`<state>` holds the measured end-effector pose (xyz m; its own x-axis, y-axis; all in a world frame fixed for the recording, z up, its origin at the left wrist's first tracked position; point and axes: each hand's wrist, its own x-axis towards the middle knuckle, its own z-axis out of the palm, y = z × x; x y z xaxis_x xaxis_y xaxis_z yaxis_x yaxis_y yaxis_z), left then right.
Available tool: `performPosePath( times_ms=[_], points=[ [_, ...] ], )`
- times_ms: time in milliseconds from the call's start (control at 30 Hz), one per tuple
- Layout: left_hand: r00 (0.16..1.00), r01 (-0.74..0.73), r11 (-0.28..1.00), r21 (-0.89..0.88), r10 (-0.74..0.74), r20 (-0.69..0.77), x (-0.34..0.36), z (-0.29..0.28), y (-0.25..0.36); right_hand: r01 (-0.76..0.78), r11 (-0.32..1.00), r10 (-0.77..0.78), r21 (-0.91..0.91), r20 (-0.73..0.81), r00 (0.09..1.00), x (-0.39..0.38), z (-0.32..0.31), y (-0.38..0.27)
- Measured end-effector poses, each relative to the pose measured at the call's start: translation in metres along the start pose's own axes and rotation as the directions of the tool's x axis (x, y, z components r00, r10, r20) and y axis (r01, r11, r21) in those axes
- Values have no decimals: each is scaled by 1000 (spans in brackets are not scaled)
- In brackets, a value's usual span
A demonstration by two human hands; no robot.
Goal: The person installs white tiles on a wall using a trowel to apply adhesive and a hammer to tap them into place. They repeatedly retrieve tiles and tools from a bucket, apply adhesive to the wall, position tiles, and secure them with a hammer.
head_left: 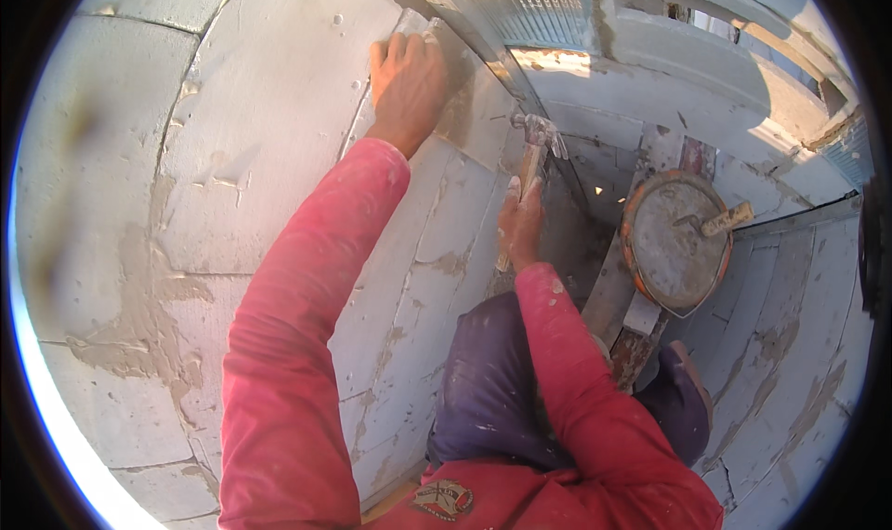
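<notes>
My left hand [407,89] is closed, its fingers bent over the edge of a pale wall block [478,98] beside the frame. The fingertips are hidden behind the knuckles. A claw hammer [533,154] with a worn wooden handle is in my right hand [520,225], which wraps round the grip. The hammer's metal head points up and away, close to the lower part of that block. Dried grey-white material coats the hammer head and some of my fingers.
An orange-rimmed bucket [634,251] of grey mortar stands at the right on planks [609,293], with a wooden-handled tool [728,220] lying in it. Block walls [269,93] with smeared joints rise on both sides. Ribbed glass [534,10] is at the top.
</notes>
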<state>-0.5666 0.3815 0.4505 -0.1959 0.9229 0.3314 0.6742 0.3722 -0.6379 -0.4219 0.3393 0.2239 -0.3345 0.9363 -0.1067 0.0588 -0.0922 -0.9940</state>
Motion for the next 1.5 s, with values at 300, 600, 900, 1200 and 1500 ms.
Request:
performPosePath(
  times_ms=[300, 600, 900, 1200, 1500],
  points=[
    [999, 6, 1000, 9, -6, 51, -5, -3, 3, 57, 997, -51, 55, -107, 993, -6, -12, -15],
    [990, 63, 998, -2, -62, 127, -15, -4, 8, -440, 815, 377, 378, 232, 897, -8, -15, -5],
    [970, 245, 927, -284, -233, 75, -32, 2, 29, -332, 499, 279, 800, 214, 936, 65, 48, -7],
    [837, 509, 665, -546, -235, 493, -43, -17, 11, -309, 474, 199, 825, 242, 950, 58, 61, 2],
    [545, 821, -86, -564, -177, 820, -90, -100, -7, -353, 744, 318, 567, 163, 934, 10, -2, -85]
  ],
)
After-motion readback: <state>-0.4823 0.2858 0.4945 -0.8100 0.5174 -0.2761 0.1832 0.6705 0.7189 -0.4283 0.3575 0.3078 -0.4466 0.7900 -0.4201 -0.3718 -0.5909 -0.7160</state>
